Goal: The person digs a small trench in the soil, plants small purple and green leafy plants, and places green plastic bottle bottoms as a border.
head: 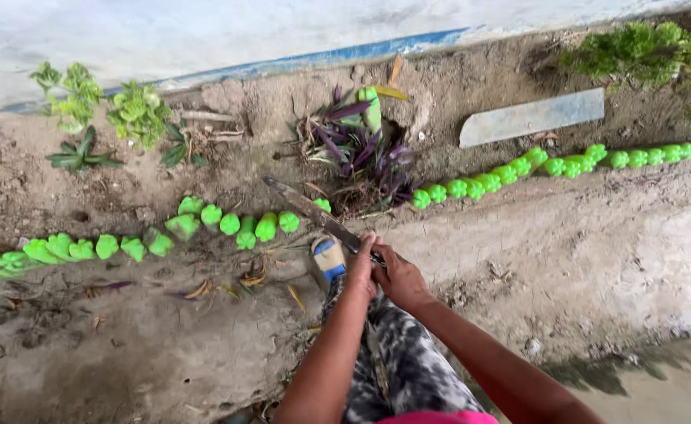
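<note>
Both my hands meet at the handle of a long rusty blade (307, 207) that points up and left toward the soil. My left hand (359, 269) and my right hand (399, 276) are both closed around its handle. The blade tip lies near a row of green plastic bottle bottoms (231, 224) set upside down in the earth. Just beyond the blade grows a purple-leaved plant (359, 149) with one green bottle (371, 108) standing behind it. My foot in a blue and white sandal (329, 257) rests below the blade.
The green bottle border continues right (565, 166) and left (39, 252) along the bed. A flat grey slab (532, 117) lies on the soil at upper right. Green plants (137, 114) grow at the back left, a shrub (648, 51) at top right, against a pale wall (204, 31).
</note>
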